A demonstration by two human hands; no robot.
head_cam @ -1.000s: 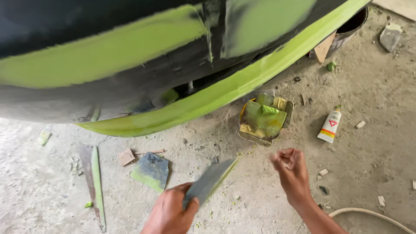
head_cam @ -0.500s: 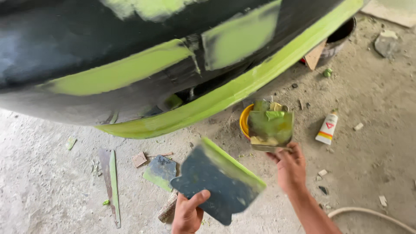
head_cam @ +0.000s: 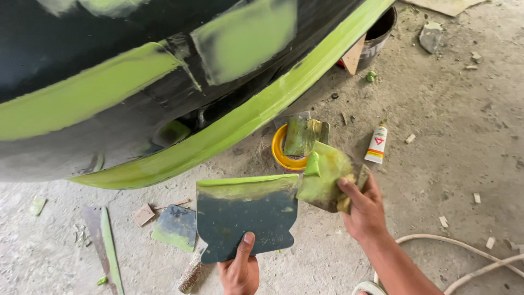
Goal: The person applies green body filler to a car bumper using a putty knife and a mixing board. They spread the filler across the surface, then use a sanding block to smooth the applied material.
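Observation:
My left hand [head_cam: 240, 266] grips the lower edge of a wide dark spreader plate [head_cam: 246, 216] with green putty smeared along its top edge. My right hand [head_cam: 364, 207] holds a smaller putty-coated scraper [head_cam: 323, 176] carrying a lump of green filler, its left edge touching the plate's right side. Just beyond them a yellow tin [head_cam: 283, 152] sits on the ground with another putty-covered scraper [head_cam: 304, 135] resting in it. Above looms a black car body panel [head_cam: 109, 82] with patches and a long band of light green filler.
On the dusty concrete floor lie a white tube [head_cam: 376, 143], a small spreader [head_cam: 174, 226], a long green-edged blade [head_cam: 103, 243], wood scraps and a stone [head_cam: 430, 36]. A dark bucket [head_cam: 379, 33] stands at the back right. A pale hose [head_cam: 464, 251] curls at the lower right.
My right hand picked the filler-loaded scraper from the tin and brought it to the plate. My left hand turned the plate from edge-on to flat and raised it.

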